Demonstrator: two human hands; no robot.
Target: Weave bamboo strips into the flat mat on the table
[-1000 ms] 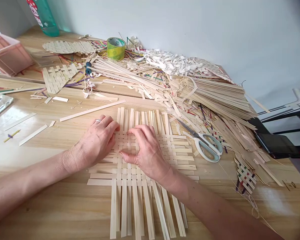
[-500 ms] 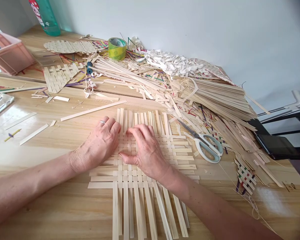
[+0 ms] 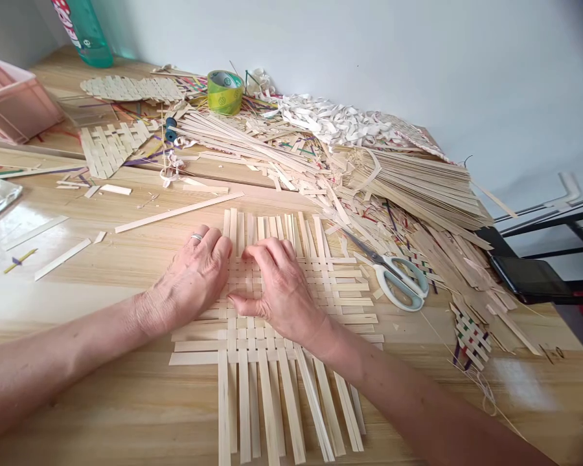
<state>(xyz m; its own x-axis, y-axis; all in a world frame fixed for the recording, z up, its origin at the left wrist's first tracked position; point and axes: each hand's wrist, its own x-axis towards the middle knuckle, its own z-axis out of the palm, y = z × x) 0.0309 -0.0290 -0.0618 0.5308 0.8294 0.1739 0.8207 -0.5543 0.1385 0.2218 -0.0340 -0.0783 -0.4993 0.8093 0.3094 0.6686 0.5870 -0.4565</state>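
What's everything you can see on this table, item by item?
Woven strip mat: 1, pale straw, table centre
Wooden table: 1, light brown, under everything
Scissors: 1 pair, white and grey, right of mat
Tape roll: 1, yellow-green, back
Water bottle: 1, green, back left
Plastic crate: 1, pink, far left
Phone: 1, black, right edge
Strip bundle: 1, pale straw, back right
Curled shavings: many, white, back
Left hand: 1, ringed, on mat
Right hand: 1, on mat
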